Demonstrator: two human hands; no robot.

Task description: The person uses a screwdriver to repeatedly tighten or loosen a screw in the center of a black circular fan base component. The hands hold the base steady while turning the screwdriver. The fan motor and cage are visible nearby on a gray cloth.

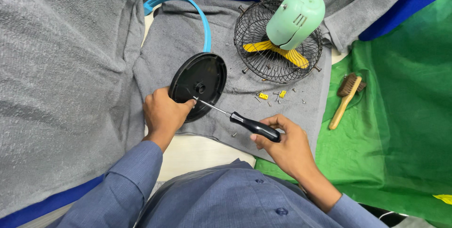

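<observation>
Shirt: blue-grey buttoned shirt (226, 195) fills the bottom centre of the frame, sleeves running up to both hands.
Right hand (287, 145): lower centre-right, fingers curled around the black handle of a slim metal-shafted screwdriver (245, 122).
Screwdriver tip: rests on the black round plastic fan base (197, 84), just below its central hole.
Left hand (165, 115): centre-left, closed on the lower edge of the base, thumb and fingertip pinched at the tip.
Base: tilted, mid-frame on a grey towel (70, 82).
Blue curved plastic band (188, 11): arcs from upper left down to the base.
Fan: black wire grille (275, 51) with yellow blades and mint-green motor housing (296, 16), upper right.
Loose screws (273, 96): scattered below the grille.
Wooden brush (346, 98): right, on green cloth (405, 129).
</observation>
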